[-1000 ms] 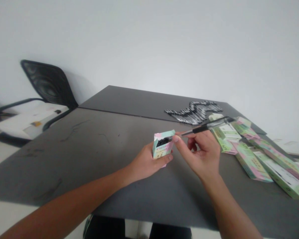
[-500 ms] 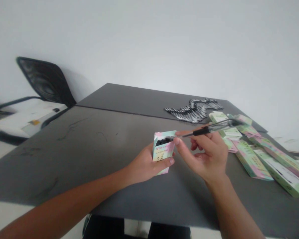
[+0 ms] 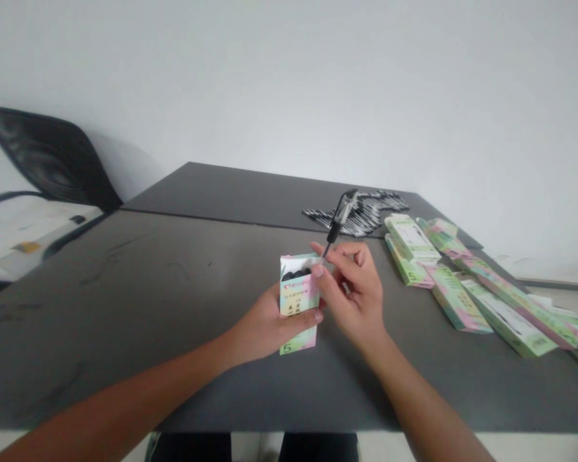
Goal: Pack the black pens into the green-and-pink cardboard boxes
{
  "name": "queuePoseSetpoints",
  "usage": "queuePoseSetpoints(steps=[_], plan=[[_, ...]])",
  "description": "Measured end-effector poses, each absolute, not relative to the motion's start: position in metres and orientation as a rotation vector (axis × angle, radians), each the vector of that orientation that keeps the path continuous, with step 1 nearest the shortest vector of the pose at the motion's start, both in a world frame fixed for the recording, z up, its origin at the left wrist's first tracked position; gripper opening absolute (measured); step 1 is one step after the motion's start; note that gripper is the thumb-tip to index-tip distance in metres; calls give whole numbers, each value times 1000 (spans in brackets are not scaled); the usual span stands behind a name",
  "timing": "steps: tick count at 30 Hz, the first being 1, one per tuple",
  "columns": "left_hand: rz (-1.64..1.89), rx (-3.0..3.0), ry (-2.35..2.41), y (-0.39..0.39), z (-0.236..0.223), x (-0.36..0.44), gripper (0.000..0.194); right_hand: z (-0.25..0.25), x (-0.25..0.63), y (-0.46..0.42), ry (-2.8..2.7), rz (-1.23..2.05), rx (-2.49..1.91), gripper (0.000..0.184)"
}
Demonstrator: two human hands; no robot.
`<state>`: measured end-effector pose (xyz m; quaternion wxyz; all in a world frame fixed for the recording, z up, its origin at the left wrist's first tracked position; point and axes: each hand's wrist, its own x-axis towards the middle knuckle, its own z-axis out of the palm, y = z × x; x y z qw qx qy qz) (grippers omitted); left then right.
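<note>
A small pastel green and pink pen box (image 3: pixel 300 298) stands upright in my left hand (image 3: pixel 274 321), its top open with several black pen ends showing inside. Between the thumb and fingers of my right hand (image 3: pixel 354 289) is a black and clear pen (image 3: pixel 337 224). The pen tilts up and to the right, its lower end at the right side of the box's opening. Whether that tip is inside the box is hidden by my fingers.
Many black and clear pens (image 3: pixel 361 215) lie in a row at the back of the dark table (image 3: pixel 197 250). Several pastel boxes (image 3: pixel 462 298) are piled on the right. A black mesh chair (image 3: pixel 52 160) stands left, against a white wall (image 3: pixel 289 83).
My right hand has moved left and swung the pen from nearly level to steep, its tip lower by the box opening. The box is more upright, and the view has shifted right.
</note>
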<state>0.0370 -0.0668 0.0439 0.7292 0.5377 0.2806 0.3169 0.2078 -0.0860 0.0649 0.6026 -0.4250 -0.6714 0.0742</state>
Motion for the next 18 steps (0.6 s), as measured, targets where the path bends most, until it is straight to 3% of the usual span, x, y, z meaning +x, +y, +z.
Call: queuePoseSetpoints(steps=[12, 18], plan=[[630, 1222, 676, -64, 32, 35, 48, 75, 209, -88, -1487, 381, -1068, 41], [596, 1245, 685, -64, 37, 34, 43, 79, 213, -87, -1506, 452, -1077, 74]])
